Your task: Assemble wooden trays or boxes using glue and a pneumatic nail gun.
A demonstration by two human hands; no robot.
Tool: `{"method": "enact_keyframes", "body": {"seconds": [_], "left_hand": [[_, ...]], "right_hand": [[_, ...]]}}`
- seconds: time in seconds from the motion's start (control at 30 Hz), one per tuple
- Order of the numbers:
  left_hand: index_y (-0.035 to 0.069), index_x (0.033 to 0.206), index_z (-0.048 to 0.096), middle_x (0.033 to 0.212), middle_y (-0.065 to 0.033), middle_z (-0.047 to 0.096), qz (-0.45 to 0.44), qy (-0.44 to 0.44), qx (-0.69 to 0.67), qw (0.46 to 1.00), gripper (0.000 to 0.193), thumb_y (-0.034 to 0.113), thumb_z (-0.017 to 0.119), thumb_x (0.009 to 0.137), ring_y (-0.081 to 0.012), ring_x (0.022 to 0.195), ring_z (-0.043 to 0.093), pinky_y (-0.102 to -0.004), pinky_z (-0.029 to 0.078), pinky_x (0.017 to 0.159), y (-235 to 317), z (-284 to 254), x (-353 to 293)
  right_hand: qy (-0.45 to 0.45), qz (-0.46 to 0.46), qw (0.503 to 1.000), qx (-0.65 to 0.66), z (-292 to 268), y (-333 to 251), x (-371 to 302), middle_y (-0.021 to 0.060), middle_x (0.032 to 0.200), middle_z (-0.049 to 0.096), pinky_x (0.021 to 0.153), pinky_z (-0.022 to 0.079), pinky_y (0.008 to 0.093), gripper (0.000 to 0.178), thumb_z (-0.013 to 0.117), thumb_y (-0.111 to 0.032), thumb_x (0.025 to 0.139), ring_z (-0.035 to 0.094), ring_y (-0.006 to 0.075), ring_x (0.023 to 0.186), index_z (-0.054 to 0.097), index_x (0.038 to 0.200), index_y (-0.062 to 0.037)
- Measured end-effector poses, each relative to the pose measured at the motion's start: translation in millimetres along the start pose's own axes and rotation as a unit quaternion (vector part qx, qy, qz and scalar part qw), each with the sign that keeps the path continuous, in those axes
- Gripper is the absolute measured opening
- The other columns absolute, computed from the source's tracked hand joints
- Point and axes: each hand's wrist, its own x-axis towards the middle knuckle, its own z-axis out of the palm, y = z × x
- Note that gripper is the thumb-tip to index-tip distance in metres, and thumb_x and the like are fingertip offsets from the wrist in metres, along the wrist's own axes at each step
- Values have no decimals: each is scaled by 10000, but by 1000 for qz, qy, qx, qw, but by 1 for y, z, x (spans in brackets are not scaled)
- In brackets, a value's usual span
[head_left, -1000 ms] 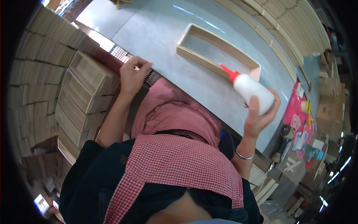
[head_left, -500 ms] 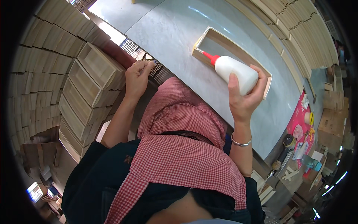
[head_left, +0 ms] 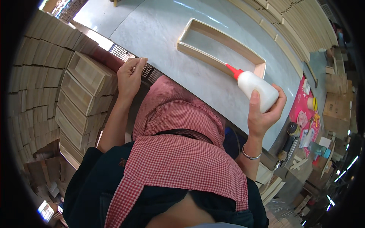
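My right hand point(head_left: 265, 117) is wrapped round a white squeeze bottle point(head_left: 259, 90) with a red pointed nozzle. The bottle tilts so that the nozzle tip is at the near long side of a rectangular wooden frame point(head_left: 203, 53), towards its right end. Whether the tip touches the wood I cannot tell. The frame lies on the grey tabletop point(head_left: 159, 41), which shows through its middle. My left hand point(head_left: 130, 79) is raised by the table's near left edge, fingers curled and closed against the thumb; anything inside them is hidden.
Wooden drawer-like boxes point(head_left: 78, 97) are stacked on the left, beside piles of wooden pieces point(head_left: 36, 76). Long wooden strips point(head_left: 292, 28) line the table's far side. At the right are a pink sheet point(head_left: 297, 104) with small items, a clear bottle point(head_left: 318, 149) and cardboard boxes point(head_left: 336, 95).
My right hand has brought the bottle right and nearer to me, its nozzle shifting from the frame's left end towards the right end. My left hand stays closed near the table edge.
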Motion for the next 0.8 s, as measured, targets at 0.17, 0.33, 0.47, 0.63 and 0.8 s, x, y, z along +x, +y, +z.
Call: {"method": "enact_keyframes", "body": {"seconds": [0.17,0.33,0.47,0.63,0.8], "left_hand": [[-42,1003,732,834,-9,626,18,3,-8,1000,230,165,636,972,-92,707,498,-222,388,641,1,5,2],[-44,1003,730,845,-13,635,20,3,-10,1000,235,168,634,972,-95,706,502,-224,389,630,2,7,3],[-46,1008,729,863,-18,648,25,-4,-13,1000,238,168,629,976,-98,721,513,-224,398,644,6,12,3],[-48,1015,726,878,-24,658,23,-12,-10,1000,240,168,627,977,-103,735,523,-225,407,663,7,14,5],[-48,1022,724,880,-31,660,30,-23,-21,999,238,167,633,973,-107,739,524,-225,408,669,12,22,11]], "right_hand": [[31,10,998,-53,-32,10,-7,131,1145,575,796,523,344,526,768,-194,812,591,254,958,505,1240,-38],[58,24,993,-101,-53,17,-12,138,1157,578,818,519,358,519,762,-194,814,590,265,964,512,1240,-33],[78,34,988,-125,-70,24,-15,141,1153,584,827,517,370,514,759,-193,815,590,272,963,516,1238,-29],[96,48,985,-133,-78,30,-16,145,1136,591,832,514,374,507,754,-197,818,588,274,957,519,1232,-23],[117,65,983,-124,-79,42,-10,150,1124,593,835,509,367,494,746,-207,825,585,271,953,519,1222,-21]]}}
